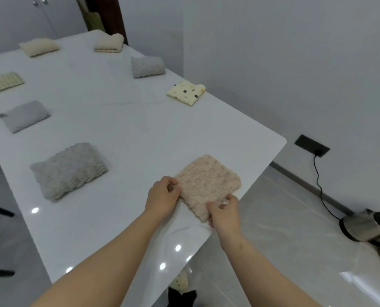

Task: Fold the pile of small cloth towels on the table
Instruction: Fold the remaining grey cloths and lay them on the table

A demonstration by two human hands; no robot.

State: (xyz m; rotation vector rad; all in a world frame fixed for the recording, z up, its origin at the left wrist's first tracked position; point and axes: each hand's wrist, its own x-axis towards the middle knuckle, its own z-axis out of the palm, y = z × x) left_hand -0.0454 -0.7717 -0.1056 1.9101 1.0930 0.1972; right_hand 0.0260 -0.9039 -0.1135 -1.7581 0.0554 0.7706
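A folded pink fluffy towel (206, 182) lies near the right edge of the white table (122, 134). My left hand (163, 196) pinches its left corner. Its near corner, at the table's edge, is pinched by my right hand (223, 214). Several folded towels are spread over the table: a shaggy grey one (68, 169), a smooth grey one (24, 116), a striped green one (4, 82), two cream ones (38, 46) (108, 43), a grey one (147, 66) and a yellow dotted one (185, 93).
The table's right edge runs just beside the pink towel. On the floor to the right stands a kettle (366, 227), its cord leading to a wall socket (312, 145). A dotted cloth (181, 281) lies on the floor under the table's near corner.
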